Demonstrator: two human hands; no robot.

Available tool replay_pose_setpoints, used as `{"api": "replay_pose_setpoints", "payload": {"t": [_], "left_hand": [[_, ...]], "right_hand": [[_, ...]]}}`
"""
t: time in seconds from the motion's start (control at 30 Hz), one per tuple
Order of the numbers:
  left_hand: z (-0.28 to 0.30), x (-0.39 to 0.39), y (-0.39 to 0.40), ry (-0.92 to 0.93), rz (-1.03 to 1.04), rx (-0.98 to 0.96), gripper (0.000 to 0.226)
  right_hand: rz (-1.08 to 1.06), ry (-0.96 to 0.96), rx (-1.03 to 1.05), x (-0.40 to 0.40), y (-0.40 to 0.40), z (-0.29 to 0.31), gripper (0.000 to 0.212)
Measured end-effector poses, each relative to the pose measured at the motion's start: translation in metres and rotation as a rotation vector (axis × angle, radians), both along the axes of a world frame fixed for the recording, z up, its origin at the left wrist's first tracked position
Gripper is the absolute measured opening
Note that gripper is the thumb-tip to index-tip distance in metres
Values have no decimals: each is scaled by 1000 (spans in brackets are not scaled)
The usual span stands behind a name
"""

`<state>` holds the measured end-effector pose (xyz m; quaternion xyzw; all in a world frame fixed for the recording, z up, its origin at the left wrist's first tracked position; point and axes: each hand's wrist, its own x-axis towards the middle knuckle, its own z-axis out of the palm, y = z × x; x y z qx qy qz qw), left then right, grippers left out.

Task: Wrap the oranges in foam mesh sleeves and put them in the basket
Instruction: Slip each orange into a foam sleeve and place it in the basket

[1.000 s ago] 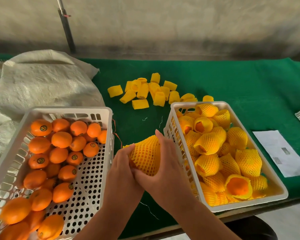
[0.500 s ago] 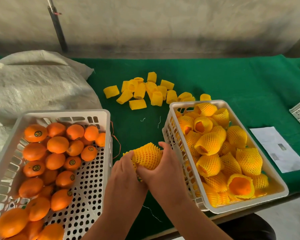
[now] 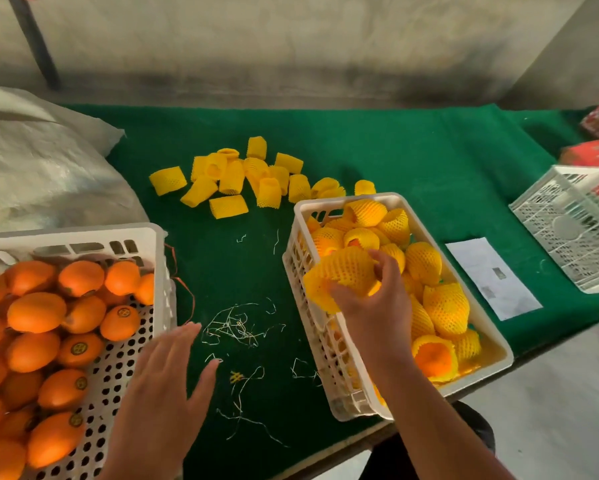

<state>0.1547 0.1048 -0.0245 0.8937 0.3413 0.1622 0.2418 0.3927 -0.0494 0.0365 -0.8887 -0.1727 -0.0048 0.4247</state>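
Hands parted: right hand (image 3: 374, 306) grips wrapped orange (image 3: 343, 271) over basket (image 3: 464, 379); left hand (image 3: 166, 386) spread flat, empty.

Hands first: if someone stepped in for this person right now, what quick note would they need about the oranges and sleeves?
Right hand grips a wrapped orange over the near-left rim of the right basket, not yet released.
Left hand is open, holding nothing, beside the left basket.
Done: the right basket holds many sleeved oranges.
Left: drop this one in; many bare oranges wait in the left basket. Spare foam mesh sleeves lie on the green cloth behind.
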Motion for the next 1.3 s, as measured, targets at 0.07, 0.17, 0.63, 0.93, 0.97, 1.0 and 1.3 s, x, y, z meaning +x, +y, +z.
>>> {"api": "replay_pose_setpoints", "payload": {"t": [0.07,0.17,0.63,0.93,0.97,1.0,1.3], "left_hand": [[-14,-11,10,110,17,95,77],[-28,-18,11,163,83,60,94],[-38,-8,27,140,-50,133,73],[-56,-5,33,-13,-7,194,73],[-55,-4,33,-24,-5,202,72],[-55,-3,32,-30,1,210,70],[-51,-17,23,5,123,-90,71]], "right_hand": [[-102,-33,7,37,-19,5,79],[-235,-80,8,86,-42,6,77],[-196,-27,-176,215,-5,-38,80],[-82,31,-291,206,-18,-50,101],[-74,17,-294,198,-21,-50,99],[-67,3,-299,188,-25,-50,97],[100,-60,-337,60,-19,-76,71]]}}
